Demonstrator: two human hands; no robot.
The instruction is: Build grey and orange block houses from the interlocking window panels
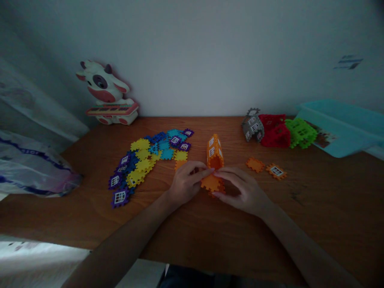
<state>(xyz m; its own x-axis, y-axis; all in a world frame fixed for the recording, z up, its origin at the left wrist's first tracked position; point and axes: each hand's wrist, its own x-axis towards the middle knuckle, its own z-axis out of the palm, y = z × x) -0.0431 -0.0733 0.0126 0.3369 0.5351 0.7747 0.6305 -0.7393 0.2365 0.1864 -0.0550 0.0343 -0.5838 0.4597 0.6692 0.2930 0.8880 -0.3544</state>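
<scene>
An orange toy house (215, 151) made of interlocking plastic tiles stands in the middle of the table, with white windows on its sides. At its near end both my hands grip a flat orange tile (211, 183). My left hand (186, 181) pinches it from the left, and my right hand (242, 187) holds its right edge between thumb and fingers. Fingertips of both hands meet close to the house's opening. Another orange tile (180, 164) lies partly hidden behind my left hand. Two loose tiles, one plain orange (255, 164) and one with a window (276, 171), lie to the right.
Yellow (141, 165), blue and purple tiles spread across the left. Grey (253, 126), red (274, 131) and green (301, 133) tile structures stand at the back right beside a turquoise bin (345, 124). A cow toy keyboard (112, 109) and a plastic bag (33, 168) are at the left.
</scene>
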